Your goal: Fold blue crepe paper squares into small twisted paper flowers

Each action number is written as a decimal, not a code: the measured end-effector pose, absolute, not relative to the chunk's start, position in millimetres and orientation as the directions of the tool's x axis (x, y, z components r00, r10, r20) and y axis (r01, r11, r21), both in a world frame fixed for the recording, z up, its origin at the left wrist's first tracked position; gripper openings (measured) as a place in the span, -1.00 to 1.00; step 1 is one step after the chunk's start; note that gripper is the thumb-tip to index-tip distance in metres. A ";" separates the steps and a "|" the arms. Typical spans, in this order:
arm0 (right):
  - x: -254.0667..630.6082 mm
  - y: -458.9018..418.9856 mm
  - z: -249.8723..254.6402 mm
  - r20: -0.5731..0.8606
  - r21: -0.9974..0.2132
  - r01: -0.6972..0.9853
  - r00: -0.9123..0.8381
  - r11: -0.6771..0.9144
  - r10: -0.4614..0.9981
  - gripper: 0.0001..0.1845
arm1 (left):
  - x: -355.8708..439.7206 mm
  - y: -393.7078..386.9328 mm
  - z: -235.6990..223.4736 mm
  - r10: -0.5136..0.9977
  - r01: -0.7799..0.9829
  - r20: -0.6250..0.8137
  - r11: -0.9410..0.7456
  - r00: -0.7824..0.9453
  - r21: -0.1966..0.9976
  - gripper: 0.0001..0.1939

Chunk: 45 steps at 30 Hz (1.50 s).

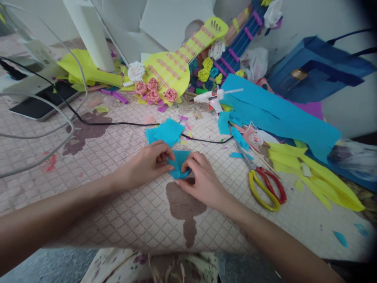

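Note:
Between my two hands is a small blue paper square (180,157), with its near edge folded over. My left hand (151,159) pinches its left side between thumb and fingers. On the right side, my right hand (202,179) grips the folded edge, with the thumb underneath near the table. Just beyond my hands, several more blue paper squares (167,131) lie in a loose stack. A black cord passes beneath that stack.
Scissors (266,188) with red and yellow handles lie to the right. Behind them are a white glue gun (213,98), a long blue paper sheet (282,114) and yellow paper strips (321,173). A yellow paper guitar (167,70) stands at the back. A phone (44,102) lies left, among cables.

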State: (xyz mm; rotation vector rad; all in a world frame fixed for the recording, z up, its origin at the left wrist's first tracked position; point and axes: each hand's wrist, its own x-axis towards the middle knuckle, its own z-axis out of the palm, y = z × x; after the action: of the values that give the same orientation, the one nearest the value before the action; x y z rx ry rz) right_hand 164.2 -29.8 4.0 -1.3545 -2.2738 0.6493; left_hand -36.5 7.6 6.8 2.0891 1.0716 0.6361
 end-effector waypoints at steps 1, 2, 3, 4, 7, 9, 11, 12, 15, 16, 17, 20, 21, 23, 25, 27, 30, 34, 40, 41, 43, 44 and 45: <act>164.1 -29.8 3.6 0.114 -0.581 0.696 -0.444 0.422 0.889 -0.82 | -33.5 4.2 7.6 0.843 0.506 0.118 -0.421 0.525 0.753 -0.90; 164.1 -29.7 3.2 0.119 -0.579 0.695 -0.447 0.428 0.887 -0.83 | -29.9 0.3 8.1 0.851 0.524 0.119 -0.419 0.511 0.742 -0.90; 164.3 -29.4 2.7 0.126 -0.576 0.692 -0.451 0.435 0.884 -0.84 | -26.1 -3.6 8.4 0.845 0.539 0.128 -0.440 0.520 0.719 -0.87; 164.5 -29.1 2.3 0.134 -0.573 0.690 -0.454 0.442 0.881 -0.85 | -22.5 -7.1 8.3 0.842 0.556 0.148 -0.464 0.519 0.690 -0.85; 166.0 -28.0 2.6 0.144 -0.578 0.675 -0.470 0.459 0.871 -0.86 | -16.3 -12.5 6.8 0.832 0.592 0.165 -0.503 0.530 0.630 -0.84; 167.0 -27.7 3.7 0.138 -0.586 0.667 -0.477 0.459 0.868 -0.85 | -16.3 -12.1 5.5 0.826 0.595 0.165 -0.511 0.539 0.620 -0.83; 167.4 -27.9 4.7 0.128 -0.592 0.667 -0.476 0.452 0.870 -0.84 | -18.0 -10.1 5.0 0.818 0.579 0.167 -0.519 0.551 0.629 -0.83; 167.4 -28.1 4.8 0.123 -0.593 0.670 -0.473 0.446 0.873 -0.83 | -19.0 -9.0 5.1 0.814 0.569 0.163 -0.518 0.557 0.639 -0.84; 166.9 -28.6 3.5 0.116 -0.592 0.676 -0.468 0.440 0.876 -0.79 | -20.5 -6.8 6.0 0.812 0.559 0.132 -0.500 0.569 0.661 -0.92; 166.6 -28.6 2.8 0.117 -0.590 0.676 -0.469 0.441 0.876 -0.79 | -20.5 -6.6 6.3 0.812 0.564 0.124 -0.496 0.570 0.660 -0.94; 166.5 -28.6 2.1 0.120 -0.590 0.676 -0.468 0.442 0.876 -0.78 | -20.3 -6.5 6.5 0.814 0.570 0.121 -0.496 0.568 0.655 -0.95; 166.9 -28.5 1.7 0.125 -0.598 0.668 -0.468 0.443 0.875 -0.75 | -19.5 -6.9 6.0 0.817 0.585 0.126 -0.501 0.563 0.638 -0.96; 167.5 -28.4 2.5 0.125 -0.603 0.663 -0.470 0.443 0.874 -0.74 | -19.3 -7.0 5.7 0.815 0.584 0.130 -0.505 0.564 0.635 -0.96; 169.7 -27.9 5.2 0.115 -0.620 0.648 -0.484 0.443 0.868 -0.76 | -19.4 -7.2 5.0 0.809 0.580 0.136 -0.516 0.571 0.631 -0.98; 172.5 -27.1 8.4 0.089 -0.641 0.629 -0.508 0.440 0.857 -0.86 | -19.9 -7.5 4.7 0.804 0.574 0.145 -0.526 0.577 0.628 -0.96; 175.2 -26.0 10.4 0.071 -0.656 0.614 -0.530 0.439 0.845 -0.95 | -20.4 -7.8 4.6 0.802 0.576 0.143 -0.528 0.579 0.624 -0.95; 176.8 -24.8 9.8 0.074 -0.656 0.611 -0.532 0.443 0.843 -0.90 | -20.8 -8.2 4.1 0.802 0.580 0.145 -0.531 0.580 0.617 -0.95; 175.2 -24.2 6.5 0.084 -0.657 0.611 -0.522 0.441 0.849 -0.87 | -19.7 -9.1 2.6 0.798 0.589 0.157 -0.546 0.581 0.595 -0.91; 174.3 -23.6 4.7 0.106 -0.670 0.600 -0.506 0.437 0.856 -0.86 | -18.3 -11.4 0.6 0.798 0.627 0.149 -0.559 0.583 0.543 -0.83; 174.7 -23.4 4.4 0.109 -0.677 0.594 -0.503 0.434 0.858 -0.85 | -18.3 -11.6 -0.1 0.799 0.630 0.148 -0.559 0.582 0.538 -0.82; 175.7 -22.8 3.7 0.115 -0.691 0.579 -0.502 0.432 0.857 -0.85 | -18.1 -11.8 -1.7 0.799 0.632 0.152 -0.562 0.582 0.534 -0.81; 176.2 -22.4 3.2 0.120 -0.696 0.573 -0.503 0.433 0.856 -0.84 | -18.1 -11.8 -2.4 0.799 0.631 0.157 -0.564 0.581 0.533 -0.81; 176.8 -22.0 2.7 0.123 -0.698 0.570 -0.500 0.433 0.857 -0.84 | -18.0 -11.8 -3.0 0.798 0.630 0.158 -0.565 0.582 0.533 -0.81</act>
State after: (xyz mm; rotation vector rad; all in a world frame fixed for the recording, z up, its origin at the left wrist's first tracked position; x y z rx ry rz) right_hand 176.8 -22.0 2.7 -1.2036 -2.2251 0.8236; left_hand -18.0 -11.8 -3.0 2.3917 1.1469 0.5409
